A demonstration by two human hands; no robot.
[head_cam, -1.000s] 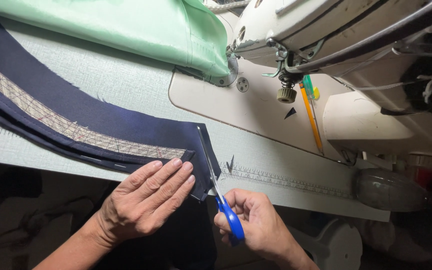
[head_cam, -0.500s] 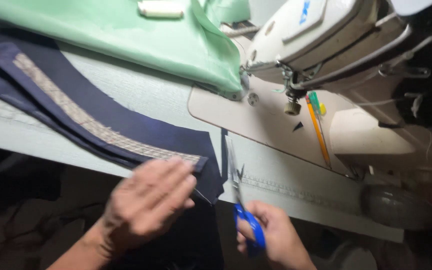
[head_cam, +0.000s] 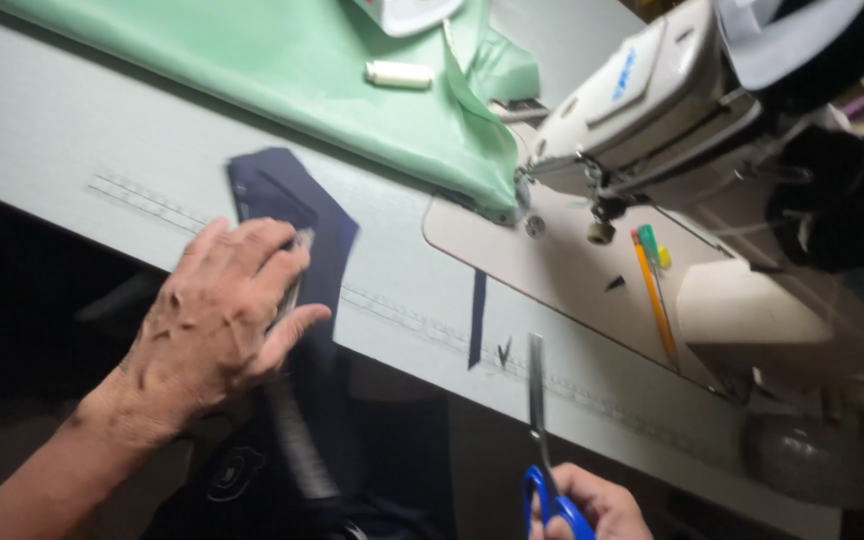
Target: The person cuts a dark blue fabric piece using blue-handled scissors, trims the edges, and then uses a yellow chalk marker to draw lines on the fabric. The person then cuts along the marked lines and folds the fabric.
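A big pale sewing table (head_cam: 82, 130) holds a white sewing machine (head_cam: 652, 110) and a green cloth (head_cam: 282, 70). A dark blue cloth strip (head_cam: 297, 215) lies near the table's front edge and hangs down over it. The left hand (head_cam: 217, 315) rests flat and open on the strip. The right hand (head_cam: 592, 505) is closed around blue-handled scissors (head_cam: 537, 420), with the shut blades pointing straight up, away from the person.

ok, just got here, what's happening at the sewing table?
A person sits at a sewing machine. The left hand presses on a dark navy fabric piece at the table's front edge. The right hand holds blue-handled scissors, blades shut, pointing up. A thin navy strip lies apart on the table; green cloth lies behind.
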